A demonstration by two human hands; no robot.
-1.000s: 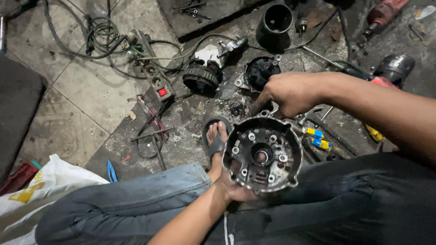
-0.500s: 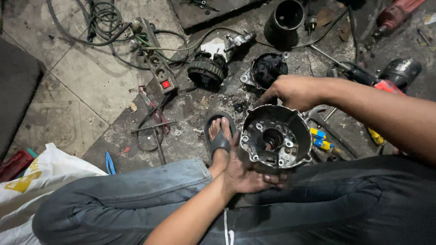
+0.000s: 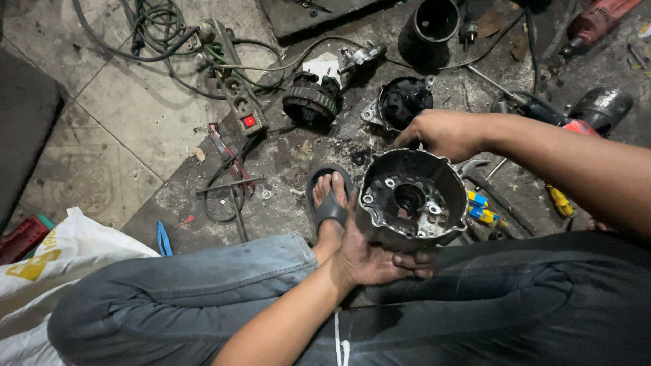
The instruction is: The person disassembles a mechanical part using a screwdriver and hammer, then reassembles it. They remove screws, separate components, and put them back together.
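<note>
L hand [image 3: 366, 254] cups the round metal housing [image 3: 412, 200] from below, palm up, fingers spread and curled under its near edge, gripping it. R hand [image 3: 444, 133] sits at the housing's far rim, fingers bent down over the edge and touching it; whether it's actually clamping the rim, can't tell.

Floor is grimy concrete slab w/ pale tiles [image 3: 129, 115] to the left. On it: power strip [image 3: 237, 91] w/ red switch, tangle of cables [image 3: 149, 27], a dark rotor/stator part [image 3: 312, 102], another black end cover [image 3: 401, 102], black cylinder [image 3: 434, 24], red power tool [image 3: 597, 24] top right, yellow-handled screwdriver [image 3: 559, 201]. White plastic bag [image 3: 47, 264] lower left. Person sits cross-legged, jeans, foot in black sandal [image 3: 329, 196] just left of the housing.

Housing is held above the lap, open side up, between the two hands: L under it, R at its far edge.
</note>
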